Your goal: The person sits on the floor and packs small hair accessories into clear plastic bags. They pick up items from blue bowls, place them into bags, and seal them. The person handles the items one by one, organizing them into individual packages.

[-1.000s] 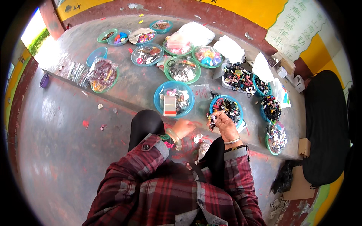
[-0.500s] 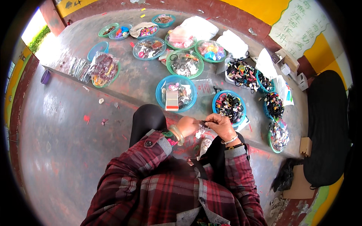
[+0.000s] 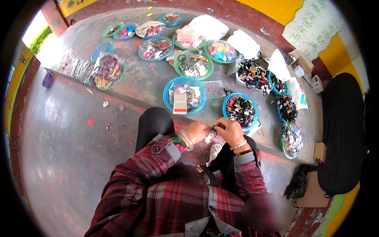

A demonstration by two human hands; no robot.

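Dark trinket (image 3: 213,128), pinched by the right hand (image 3: 232,133), has come to the left hand (image 3: 197,132), whose grip is unclear.

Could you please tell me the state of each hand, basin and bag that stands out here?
Right hand: fingers closed on a small dark item
Left hand: fingertips at that item, grip unclear
Blue basin by the right hand: filled with mixed dark and colourful pieces
Blue basin further left: filled, a small box on top
Black plastic bag: crumpled
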